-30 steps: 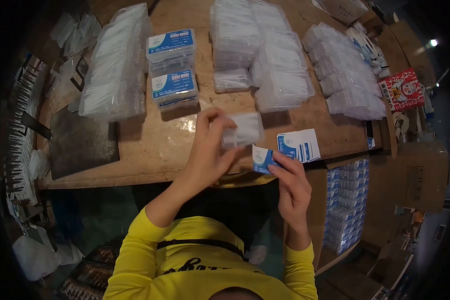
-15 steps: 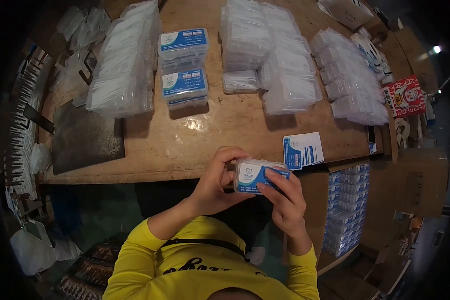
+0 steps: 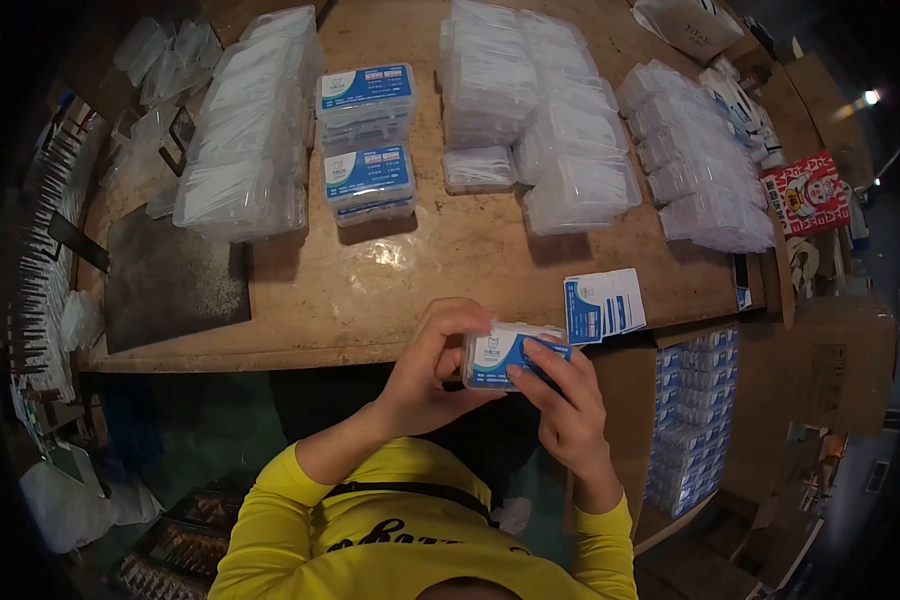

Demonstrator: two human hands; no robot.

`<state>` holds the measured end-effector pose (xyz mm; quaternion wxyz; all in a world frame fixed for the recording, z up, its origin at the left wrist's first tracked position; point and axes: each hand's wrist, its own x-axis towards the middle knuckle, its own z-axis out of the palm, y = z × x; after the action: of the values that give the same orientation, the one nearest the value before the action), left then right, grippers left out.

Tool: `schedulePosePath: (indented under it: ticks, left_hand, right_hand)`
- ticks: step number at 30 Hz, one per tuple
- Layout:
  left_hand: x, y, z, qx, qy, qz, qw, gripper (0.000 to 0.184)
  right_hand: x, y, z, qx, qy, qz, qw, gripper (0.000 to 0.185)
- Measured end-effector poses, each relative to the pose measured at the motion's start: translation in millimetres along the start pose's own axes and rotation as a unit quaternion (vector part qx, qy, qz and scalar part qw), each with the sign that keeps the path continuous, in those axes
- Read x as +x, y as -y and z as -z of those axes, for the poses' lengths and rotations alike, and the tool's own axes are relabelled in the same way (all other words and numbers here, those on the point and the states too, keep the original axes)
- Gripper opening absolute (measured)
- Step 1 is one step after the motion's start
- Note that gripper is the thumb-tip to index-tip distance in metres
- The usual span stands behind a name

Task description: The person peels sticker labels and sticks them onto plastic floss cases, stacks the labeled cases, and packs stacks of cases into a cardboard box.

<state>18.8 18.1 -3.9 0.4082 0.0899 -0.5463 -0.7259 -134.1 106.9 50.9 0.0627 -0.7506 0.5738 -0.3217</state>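
A clear plastic box with a blue-and-white card is held between both hands, just in front of the table's near edge. My left hand wraps round its left end, the thumb beneath. The fingers of my right hand press on the card at the box's right side. Beyond it, on the table, lies a fanned stack of blue-and-white cards. Two stacks of boxes with blue cards, a nearer one and a farther one, stand left of centre.
Stacks of clear boxes full of white sticks stand at left, centre and right. A dark metal plate lies on the table at left. An open carton of packed boxes stands below right.
The clear box and the card, apart a second ago, have come together and moved nearer my body. My left hand has shifted its grip. Over the last half second little has moved.
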Motion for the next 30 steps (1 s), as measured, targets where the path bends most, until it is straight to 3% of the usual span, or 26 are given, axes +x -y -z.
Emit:
schedulePosePath:
  ticks: [2, 6, 9, 11, 14, 17, 20, 21, 23, 24, 26, 27, 30]
  left_hand:
    - [1.6, -2.5, 6.0, 0.059, -0.010, -0.007, 0.998, 0.048]
    - [18.9, -24.0, 33.3, 0.219, -0.068, -0.037, 0.973, 0.031]
    - [41.6, -51.0, 52.2, 0.276, -0.162, -0.078, 0.944, 0.030]
    - [57.2, -57.6, 69.9, 0.373, -0.214, -0.118, 0.895, 0.027]
    - [67.8, -44.2, 102.7, 0.548, -0.211, -0.095, 0.804, 0.028]
    - [69.4, -42.6, 85.9, 0.720, -0.171, -0.152, 0.655, 0.031]
    - [61.9, -36.6, 57.7, 0.739, -0.146, -0.138, 0.643, 0.036]
    - [56.3, -33.3, 48.2, 0.727, -0.124, -0.162, 0.656, 0.037]
    - [38.4, -21.1, 19.8, 0.599, -0.057, -0.144, 0.786, 0.035]
    - [27.8, -7.5, 9.6, 0.490, 0.001, -0.071, 0.869, 0.032]
    - [7.9, 17.7, -9.0, 0.232, 0.067, 0.106, 0.965, 0.023]
    - [1.4, 25.8, -15.6, 0.089, 0.072, 0.204, 0.972, 0.018]
    - [-8.5, 40.9, -18.4, -0.097, 0.029, 0.295, 0.950, 0.014]
  right_hand:
    - [0.6, -2.8, 0.6, -0.011, 0.061, -0.008, 0.998, 0.038]
    - [-4.8, -7.5, -1.6, -0.116, 0.114, -0.134, 0.977, 0.048]
    - [-27.1, -40.7, -3.4, -0.192, 0.060, -0.157, 0.967, 0.048]
    - [-40.6, -58.1, -1.1, -0.213, 0.057, -0.176, 0.959, 0.049]
    - [-54.0, -71.8, -4.0, -0.236, 0.046, -0.197, 0.951, 0.046]
    - [-60.0, -80.3, -7.1, -0.234, 0.024, -0.161, 0.959, 0.039]
    - [-56.1, -78.7, -3.3, -0.216, 0.036, -0.144, 0.965, 0.037]
    - [-54.6, -78.0, -4.1, -0.208, 0.006, -0.135, 0.969, 0.037]
    - [-50.9, -74.5, -8.6, -0.190, -0.051, -0.117, 0.973, 0.036]
    - [-45.1, -67.6, -9.9, -0.181, -0.064, -0.105, 0.976, 0.035]
    - [-27.8, -46.2, -11.5, -0.160, -0.091, -0.082, 0.979, 0.032]
    - [-23.4, -39.4, -14.3, -0.167, -0.093, -0.062, 0.980, 0.027]
    - [-16.5, -30.6, -26.0, -0.174, -0.113, -0.014, 0.978, 0.025]
